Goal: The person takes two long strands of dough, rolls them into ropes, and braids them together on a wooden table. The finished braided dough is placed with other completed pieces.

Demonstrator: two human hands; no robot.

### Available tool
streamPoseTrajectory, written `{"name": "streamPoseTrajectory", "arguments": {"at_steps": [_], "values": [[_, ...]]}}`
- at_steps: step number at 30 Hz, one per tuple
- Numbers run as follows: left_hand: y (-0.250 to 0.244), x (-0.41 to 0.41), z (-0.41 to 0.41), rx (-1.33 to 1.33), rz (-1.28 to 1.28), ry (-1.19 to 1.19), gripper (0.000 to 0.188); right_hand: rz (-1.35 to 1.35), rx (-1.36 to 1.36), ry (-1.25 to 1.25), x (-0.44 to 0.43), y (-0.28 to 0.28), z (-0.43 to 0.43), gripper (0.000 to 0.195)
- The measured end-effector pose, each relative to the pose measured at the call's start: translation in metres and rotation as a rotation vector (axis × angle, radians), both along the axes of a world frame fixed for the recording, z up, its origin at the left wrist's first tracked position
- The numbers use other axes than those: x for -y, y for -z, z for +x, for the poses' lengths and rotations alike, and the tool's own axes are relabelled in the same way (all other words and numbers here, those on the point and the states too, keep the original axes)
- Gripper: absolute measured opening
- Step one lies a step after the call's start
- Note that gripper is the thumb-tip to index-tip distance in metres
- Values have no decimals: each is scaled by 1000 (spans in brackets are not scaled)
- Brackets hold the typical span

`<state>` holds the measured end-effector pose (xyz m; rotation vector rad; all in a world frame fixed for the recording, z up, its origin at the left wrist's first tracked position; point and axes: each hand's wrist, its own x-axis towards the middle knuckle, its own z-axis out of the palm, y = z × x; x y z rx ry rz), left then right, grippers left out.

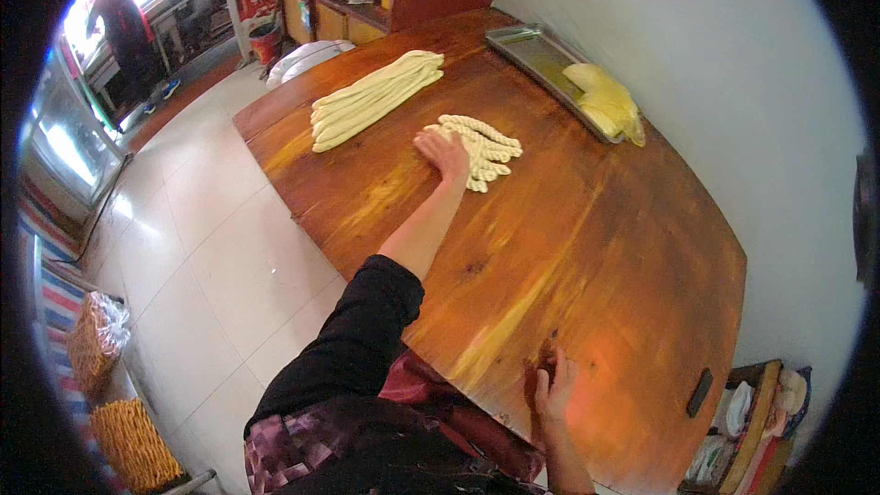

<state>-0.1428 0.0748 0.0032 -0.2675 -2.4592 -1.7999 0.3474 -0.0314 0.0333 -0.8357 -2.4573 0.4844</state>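
My left hand (pixel 443 155), reached far out over the wooden table, lies on the left end of a pile of twisted dough strands (pixel 489 151). Its palm and fingers cover that end, so whether they grip a strand is hidden. Beyond it to the left, several long, smooth dough ropes (pixel 378 100) lie side by side. Close to my body, my right hand (pixel 557 385) hovers at or just over the tabletop (pixel 522 275), fingers apart and holding nothing.
Along the wall stands a metal tray (pixel 533 51), with yellow dough in a plastic bag (pixel 605 100) across its near end. A dark block (pixel 700 392) lies near the right edge. Shelves (pixel 746 426) stand beyond that edge. Another person (pixel 124 27) stands far left by a bright window.
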Motion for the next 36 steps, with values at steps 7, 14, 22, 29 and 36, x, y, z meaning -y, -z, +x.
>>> {"name": "streamPoseTrajectory", "arguments": {"at_steps": [7, 14, 22, 29, 36], "values": [[-10, 183, -48, -724, -862, 216, 100, -128, 54, 15, -1, -9, -9, 49], [-6, 230, -214, -550, -778, 210, 98, -94, 152, 25, 3, -25, -21, 44], [-5, 197, -271, -282, -313, 476, 77, -45, 94, 6, -2, -35, -27, 38], [-16, 212, -210, -700, -708, 380, 65, -88, 33, 42, -8, -30, -19, 32], [-186, 94, -225, -760, -1569, 713, 41, -39, 21, 11, -9, -18, -11, 29]]}}
